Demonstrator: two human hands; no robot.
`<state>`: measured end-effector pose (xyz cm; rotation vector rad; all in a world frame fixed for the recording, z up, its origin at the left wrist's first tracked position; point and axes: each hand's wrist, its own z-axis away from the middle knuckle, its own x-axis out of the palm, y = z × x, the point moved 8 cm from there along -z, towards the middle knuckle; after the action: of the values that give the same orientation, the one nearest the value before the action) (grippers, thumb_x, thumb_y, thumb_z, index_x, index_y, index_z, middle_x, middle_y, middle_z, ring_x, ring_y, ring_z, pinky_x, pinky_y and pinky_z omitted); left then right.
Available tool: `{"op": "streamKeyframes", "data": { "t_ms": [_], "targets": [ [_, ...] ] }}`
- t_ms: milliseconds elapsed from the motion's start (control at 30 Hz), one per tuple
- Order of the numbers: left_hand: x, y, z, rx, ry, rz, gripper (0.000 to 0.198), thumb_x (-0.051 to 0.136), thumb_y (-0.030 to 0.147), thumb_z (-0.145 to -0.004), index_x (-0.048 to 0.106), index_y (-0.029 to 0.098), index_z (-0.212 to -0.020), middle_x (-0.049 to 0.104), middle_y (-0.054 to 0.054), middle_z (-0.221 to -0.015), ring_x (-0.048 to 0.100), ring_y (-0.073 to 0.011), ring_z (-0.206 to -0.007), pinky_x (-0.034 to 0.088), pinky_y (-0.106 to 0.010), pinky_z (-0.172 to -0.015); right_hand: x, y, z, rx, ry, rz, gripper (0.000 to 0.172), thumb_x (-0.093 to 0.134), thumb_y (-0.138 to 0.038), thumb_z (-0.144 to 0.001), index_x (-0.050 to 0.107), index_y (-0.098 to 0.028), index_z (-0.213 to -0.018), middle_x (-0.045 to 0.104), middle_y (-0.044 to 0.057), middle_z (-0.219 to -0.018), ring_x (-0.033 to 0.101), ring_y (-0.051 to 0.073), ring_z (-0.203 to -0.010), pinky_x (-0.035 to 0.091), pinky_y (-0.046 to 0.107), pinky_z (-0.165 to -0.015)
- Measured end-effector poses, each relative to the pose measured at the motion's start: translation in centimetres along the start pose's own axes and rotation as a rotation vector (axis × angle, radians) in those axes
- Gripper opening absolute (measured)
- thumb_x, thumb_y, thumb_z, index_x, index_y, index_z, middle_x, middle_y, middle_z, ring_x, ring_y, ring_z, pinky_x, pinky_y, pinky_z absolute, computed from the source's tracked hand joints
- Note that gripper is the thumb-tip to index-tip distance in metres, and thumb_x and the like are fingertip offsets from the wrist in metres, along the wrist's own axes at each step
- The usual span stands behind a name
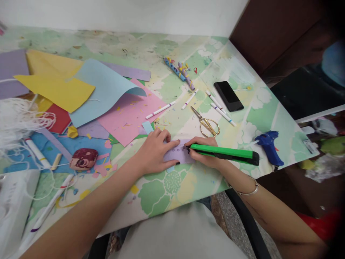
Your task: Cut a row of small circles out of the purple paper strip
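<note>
My left hand (156, 151) lies flat with its fingers spread on a small lilac paper strip (179, 153) at the table's near edge. My right hand (205, 153) is closed round a green utility knife (226, 152), whose tip touches the strip's right end. Small circles are drawn on the strip. Gold-handled scissors (206, 123) lie just beyond my right hand.
Coloured paper sheets, pink (132, 113), light blue (104, 90) and yellow (58, 90), cover the left of the table (167, 190). Several white markers (160, 110), a black phone (228, 96), a blue glue gun (269, 145) and white string (18, 118) lie around.
</note>
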<state>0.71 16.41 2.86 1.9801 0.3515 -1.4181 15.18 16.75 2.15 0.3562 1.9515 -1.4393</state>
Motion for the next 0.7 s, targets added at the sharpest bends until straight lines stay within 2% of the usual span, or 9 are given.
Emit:
{"op": "streamKeyframes", "data": {
  "t_ms": [167,400,700],
  "targets": [
    [-0.06,0.03,-0.04,0.0,-0.004,0.008,0.059,0.059,0.057,-0.078,0.059,0.018,-0.122,0.047,-0.012,-0.1,0.04,-0.0262,-0.086,0.038,-0.046,-0.079,0.27,-0.09,0.14,-0.037,-0.017,-0.037,0.023,0.062,-0.014,-0.073,0.07,-0.022,-0.092,0.073,-0.001,-0.085,0.066,0.013,-0.07,0.05,0.021,-0.065],
    [0.06,-0.17,0.0,-0.009,-0.007,0.02,0.059,0.058,0.058,-0.078,0.058,0.019,-0.122,0.047,-0.011,-0.1,0.04,-0.0265,-0.087,0.039,-0.047,-0.08,0.58,-0.01,0.65,0.007,0.061,-0.097,0.012,0.062,-0.024,-0.079,0.068,-0.022,-0.089,0.071,0.001,-0.079,0.064,0.015,-0.067,0.049,0.024,-0.06],
    [-0.08,0.11,0.24,-0.031,0.008,0.012,0.061,0.061,0.058,-0.076,0.057,0.019,-0.123,0.044,-0.014,-0.11,0.04,-0.031,-0.099,0.038,-0.052,-0.086,0.56,-0.16,0.91,0.022,0.106,-0.097,0.012,0.062,-0.02,-0.076,0.068,-0.022,-0.087,0.071,-0.001,-0.078,0.063,0.014,-0.066,0.049,0.024,-0.06]
  ]
}}
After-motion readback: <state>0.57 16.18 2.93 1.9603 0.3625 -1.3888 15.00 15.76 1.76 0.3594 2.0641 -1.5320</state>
